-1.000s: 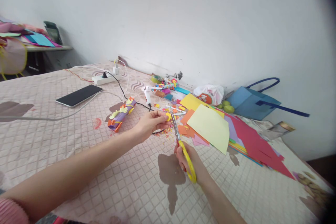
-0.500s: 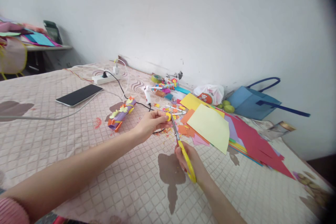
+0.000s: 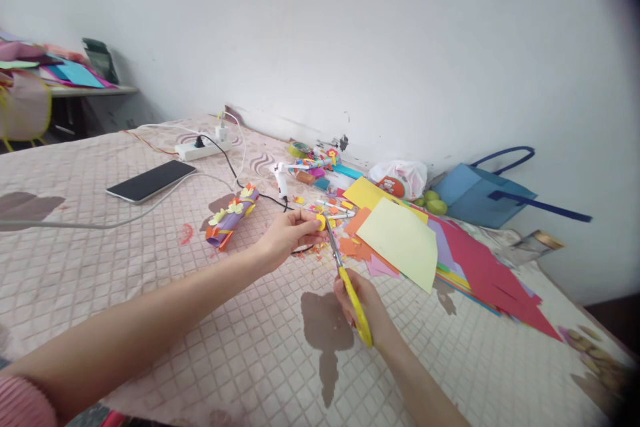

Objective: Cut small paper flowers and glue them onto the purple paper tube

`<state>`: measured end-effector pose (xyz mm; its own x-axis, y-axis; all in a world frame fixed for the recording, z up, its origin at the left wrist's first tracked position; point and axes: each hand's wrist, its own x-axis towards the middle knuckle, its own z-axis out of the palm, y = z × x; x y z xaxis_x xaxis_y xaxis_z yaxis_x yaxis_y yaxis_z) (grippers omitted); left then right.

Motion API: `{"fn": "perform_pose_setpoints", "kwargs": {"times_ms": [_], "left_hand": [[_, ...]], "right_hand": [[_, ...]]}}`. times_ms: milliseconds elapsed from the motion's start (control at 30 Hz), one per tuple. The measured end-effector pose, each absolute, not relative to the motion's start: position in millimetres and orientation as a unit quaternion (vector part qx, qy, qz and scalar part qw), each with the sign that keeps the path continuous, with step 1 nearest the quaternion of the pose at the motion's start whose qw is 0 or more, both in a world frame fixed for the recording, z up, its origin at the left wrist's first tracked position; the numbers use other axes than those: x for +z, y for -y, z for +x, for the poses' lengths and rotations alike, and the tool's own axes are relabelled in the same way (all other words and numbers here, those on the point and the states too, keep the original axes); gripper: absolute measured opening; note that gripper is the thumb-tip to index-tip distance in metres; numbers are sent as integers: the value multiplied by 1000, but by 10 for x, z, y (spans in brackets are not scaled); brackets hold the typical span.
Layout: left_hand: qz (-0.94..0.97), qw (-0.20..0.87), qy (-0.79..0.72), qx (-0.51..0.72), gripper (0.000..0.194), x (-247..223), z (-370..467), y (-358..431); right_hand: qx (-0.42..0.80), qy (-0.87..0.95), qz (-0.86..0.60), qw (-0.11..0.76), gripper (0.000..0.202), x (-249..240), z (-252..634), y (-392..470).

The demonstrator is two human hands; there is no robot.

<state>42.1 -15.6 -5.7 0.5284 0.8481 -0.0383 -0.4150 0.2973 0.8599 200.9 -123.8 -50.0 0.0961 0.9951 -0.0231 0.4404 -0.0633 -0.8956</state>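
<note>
Between the thumb and fingers of my left hand (image 3: 289, 235) is pinched a small piece of yellow paper (image 3: 321, 221). My right hand (image 3: 364, 303) is wrapped round the yellow handles of a pair of scissors (image 3: 356, 300). The metal blades point away from me and their tips meet the right edge of the yellow piece. Left of my left hand lies a purple paper roll (image 3: 231, 219) with yellow paper flowers and orange trim. Paper scraps (image 3: 316, 255) are strewn on the tablecloth beneath my hands.
A white glue gun (image 3: 281, 180) stands beyond my left hand. Coloured paper sheets (image 3: 400, 240) are piled at right, before a blue bag (image 3: 480, 197). At left are a dark-screened tablet (image 3: 150, 181) and a power strip (image 3: 193, 149) with trailing cables.
The scissor handles have shifted very slightly in my right hand. My left hand and the yellow paper stay in the same place.
</note>
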Motion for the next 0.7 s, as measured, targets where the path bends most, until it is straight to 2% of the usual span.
{"fn": "perform_pose_setpoints", "kwargs": {"times_ms": [200, 433, 700], "left_hand": [[537, 724, -270, 337, 21, -109, 444, 185], [697, 644, -207, 240, 18, -254, 500, 307], [712, 634, -197, 229, 18, -306, 522, 355]], "right_hand": [[422, 506, -608, 443, 47, -423, 2014, 1219], [416, 450, -575, 542, 28, -388, 2079, 1182], [456, 440, -547, 548, 21, -421, 2067, 1179]]}}
